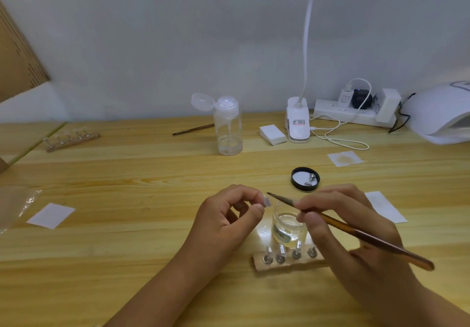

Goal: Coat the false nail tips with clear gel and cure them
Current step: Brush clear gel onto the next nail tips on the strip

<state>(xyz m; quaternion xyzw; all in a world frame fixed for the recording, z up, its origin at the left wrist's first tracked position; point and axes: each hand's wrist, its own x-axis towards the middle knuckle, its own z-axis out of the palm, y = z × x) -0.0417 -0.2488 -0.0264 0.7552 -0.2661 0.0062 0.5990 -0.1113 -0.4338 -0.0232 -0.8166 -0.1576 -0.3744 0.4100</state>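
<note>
Left hand (223,219) pinches one nail tip (267,202); right hand (356,258) grips brush (368,237); coating underway, curing pending

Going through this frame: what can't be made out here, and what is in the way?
All in the head view:
1. Nail tip pinched by the left hand: blurred, so any gel coating cannot be told.
2. Wooden holder: right end hidden behind the right hand holding the brush.
3. Curing lamp: cut off by the right edge.
4. Jar label: too blurred to read.
5. Far holder: too small to see tips.
</note>
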